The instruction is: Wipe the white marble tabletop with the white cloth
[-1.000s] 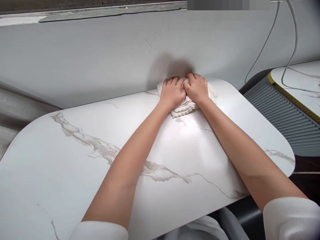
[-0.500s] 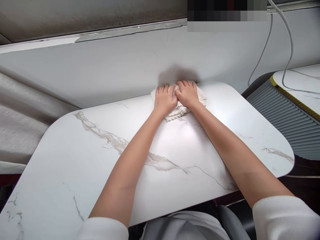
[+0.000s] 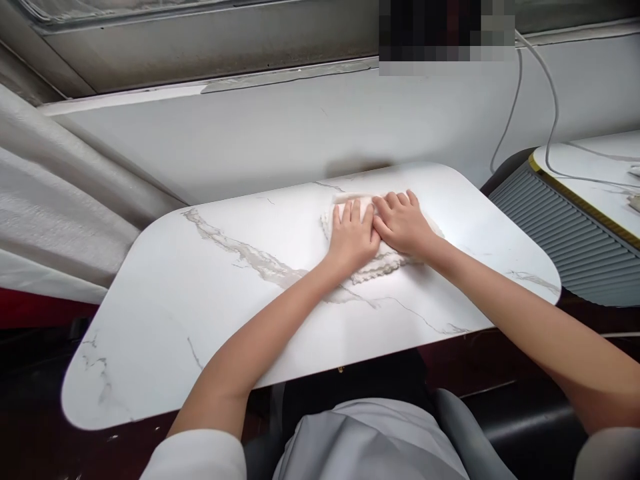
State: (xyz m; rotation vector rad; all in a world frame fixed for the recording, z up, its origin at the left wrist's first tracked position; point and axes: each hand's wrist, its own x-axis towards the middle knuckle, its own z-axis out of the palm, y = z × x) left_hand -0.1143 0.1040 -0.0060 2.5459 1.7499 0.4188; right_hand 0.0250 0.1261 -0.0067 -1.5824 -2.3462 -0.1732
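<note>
A folded cream cloth (image 3: 383, 263) with wavy edges lies on a white marble-patterned tabletop (image 3: 310, 360). My left hand (image 3: 354, 237) rests flat on the left part of the cloth, its fingers stretched out and slightly apart. Beside it, my right hand (image 3: 403, 223) presses the right part, with fingers spread and angled toward the left. The two hands touch or nearly touch at the thumbs. Beneath the palms the cloth is hidden; its front folds and side edges show.
Behind the table stands a pale wall panel (image 3: 280, 140) under a window ledge. A light curtain (image 3: 60, 193) hangs at the left. On the right are a ribbed grey cabinet (image 3: 560, 227) and a white cable (image 3: 554, 107). A black seat (image 3: 535, 420) is near my right side.
Both hands and the cloth have come back from the table's far edge toward me, onto the middle-right of the top. The camera view has shifted too, showing more window and curtain.
</note>
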